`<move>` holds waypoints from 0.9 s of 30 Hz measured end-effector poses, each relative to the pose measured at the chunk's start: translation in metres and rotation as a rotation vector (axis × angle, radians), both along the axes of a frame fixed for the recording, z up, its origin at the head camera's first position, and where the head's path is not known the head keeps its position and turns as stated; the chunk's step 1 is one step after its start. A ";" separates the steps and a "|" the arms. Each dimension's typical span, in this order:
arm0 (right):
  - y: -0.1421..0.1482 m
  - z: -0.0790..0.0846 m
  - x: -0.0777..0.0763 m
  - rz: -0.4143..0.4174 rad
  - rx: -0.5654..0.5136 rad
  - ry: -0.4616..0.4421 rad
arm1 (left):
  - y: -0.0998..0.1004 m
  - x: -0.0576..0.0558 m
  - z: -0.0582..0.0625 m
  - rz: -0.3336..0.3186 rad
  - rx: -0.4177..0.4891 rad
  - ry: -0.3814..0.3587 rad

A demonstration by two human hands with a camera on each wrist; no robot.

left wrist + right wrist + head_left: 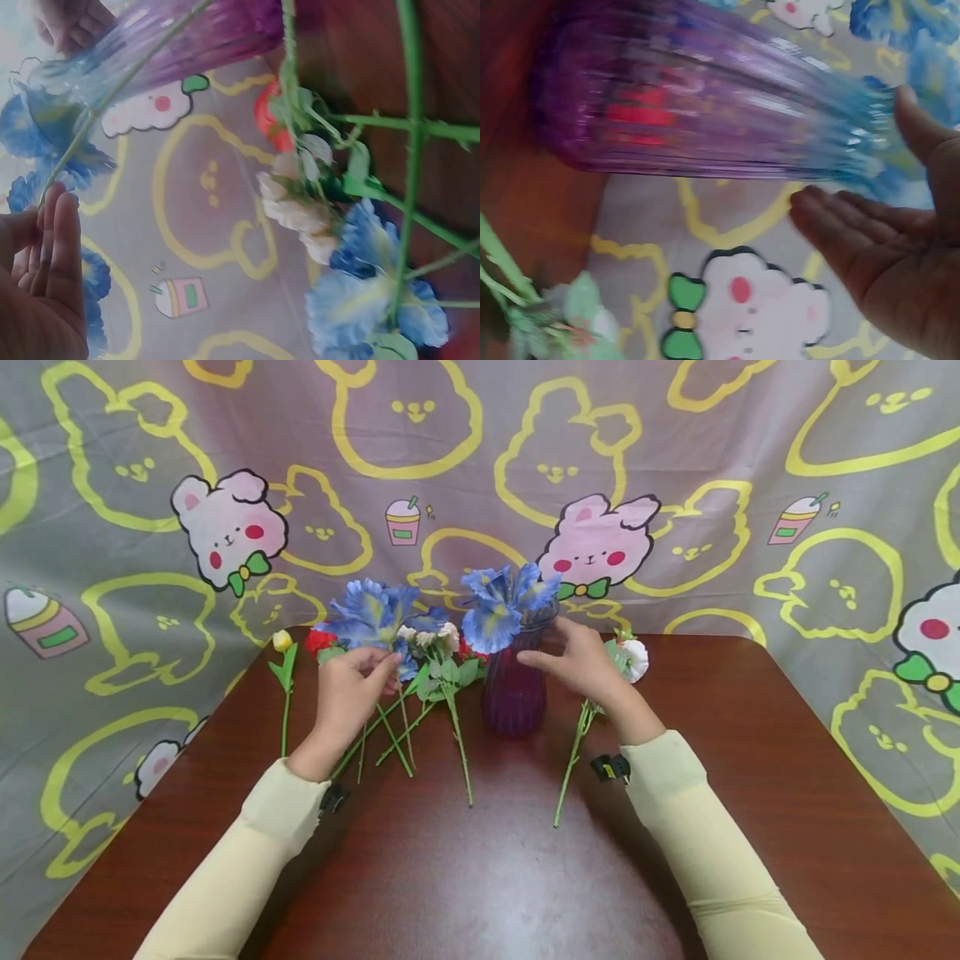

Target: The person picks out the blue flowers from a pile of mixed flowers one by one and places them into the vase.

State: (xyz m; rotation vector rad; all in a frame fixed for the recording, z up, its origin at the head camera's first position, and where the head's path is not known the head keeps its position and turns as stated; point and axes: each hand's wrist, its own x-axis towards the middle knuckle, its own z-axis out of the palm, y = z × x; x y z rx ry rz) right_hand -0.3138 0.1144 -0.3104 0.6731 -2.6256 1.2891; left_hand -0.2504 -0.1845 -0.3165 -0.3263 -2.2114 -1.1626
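Observation:
My left hand (352, 685) pinches the thin stem of a blue iris (367, 614) just below its bloom. In the left wrist view that stem (124, 90) slants up and right from my fingertips, across the vase behind. A ribbed glass vase (515, 693), purple below and bluish at the neck, stands upright. Another blue iris (495, 610) shows at its mouth. My right hand (577, 660) is beside the vase's neck, thumb spread from the fingers. In the right wrist view the fingers are extended and the thumb tip overlaps the neck.
On the brown table (465, 877) several flowers lie left of the vase, among them cream blossoms (447, 639), a red flower (321, 642) and a yellow tulip (282, 642). A white flower (633, 660) lies on the right. A patterned curtain (465, 443) hangs behind.

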 end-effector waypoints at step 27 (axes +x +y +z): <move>-0.027 0.037 0.070 0.234 -0.146 0.158 | 0.092 0.010 0.017 -0.368 0.108 0.379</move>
